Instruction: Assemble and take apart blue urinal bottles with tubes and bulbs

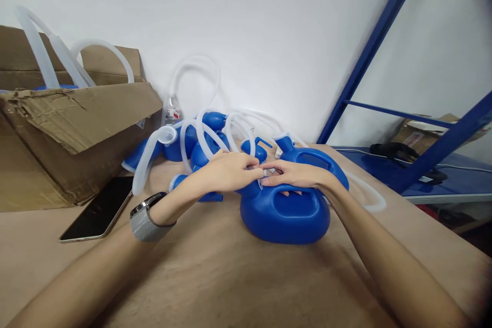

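A blue plastic urinal bottle (284, 220) with a loop handle stands on the table in front of me, its neck to the left. My left hand (232, 171) reaches to the mouth of this bottle, thumb and fingers closed in a pinch. What they pinch is mostly hidden; a bit of clear or whitish plastic shows there. My right hand (290, 174) lies over the top of the bottle, thumb at the neck and some fingertips showing through the handle opening. The fingertips of both hands meet at the mouth. A translucent corrugated hose (251, 138) comes down just behind them.
Several more blue bottles with hoses lie behind, including one bottle (326, 156) at right. At left are an open cardboard box (84, 118) with hoses and a phone (98, 210). A clear drink bottle (172, 110) stands by the wall. Blue shelving (369, 51) is at right.
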The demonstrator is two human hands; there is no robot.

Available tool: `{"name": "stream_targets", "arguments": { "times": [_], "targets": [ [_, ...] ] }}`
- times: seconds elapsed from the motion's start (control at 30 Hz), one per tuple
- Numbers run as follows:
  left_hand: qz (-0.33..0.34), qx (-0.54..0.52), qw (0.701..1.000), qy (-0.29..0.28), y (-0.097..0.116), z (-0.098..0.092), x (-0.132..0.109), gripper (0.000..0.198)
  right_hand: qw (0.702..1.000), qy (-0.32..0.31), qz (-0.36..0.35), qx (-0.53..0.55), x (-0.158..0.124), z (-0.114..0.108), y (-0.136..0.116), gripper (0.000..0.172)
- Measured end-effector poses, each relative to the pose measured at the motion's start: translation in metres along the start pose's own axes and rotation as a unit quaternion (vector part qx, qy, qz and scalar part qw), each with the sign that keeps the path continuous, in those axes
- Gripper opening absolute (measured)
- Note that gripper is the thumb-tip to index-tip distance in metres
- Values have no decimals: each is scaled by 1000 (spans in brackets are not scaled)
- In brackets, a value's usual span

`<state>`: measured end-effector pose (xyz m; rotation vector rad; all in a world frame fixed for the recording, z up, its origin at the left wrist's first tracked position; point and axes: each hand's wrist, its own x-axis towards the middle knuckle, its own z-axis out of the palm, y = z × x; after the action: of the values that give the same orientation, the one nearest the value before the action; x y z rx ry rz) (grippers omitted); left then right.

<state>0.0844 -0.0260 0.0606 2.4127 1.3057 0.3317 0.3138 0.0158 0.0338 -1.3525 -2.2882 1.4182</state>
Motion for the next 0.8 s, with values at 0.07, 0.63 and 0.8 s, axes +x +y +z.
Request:
{"name": "stream_targets", "arguments": {
  "times": [0.07,0.63,0.8],
  "targets": [
    [12,45,999,25,2,3,0,31,1000,-3,8,-6,1,0,-1,75],
    [-1,90,990,105,1,18,3,25,997,0,52,-63,0,1,-9,74],
    [-7,87,986,140,0,25,6,22,996,-7,51,-69,-3,1,-13,73]
  ]
}}
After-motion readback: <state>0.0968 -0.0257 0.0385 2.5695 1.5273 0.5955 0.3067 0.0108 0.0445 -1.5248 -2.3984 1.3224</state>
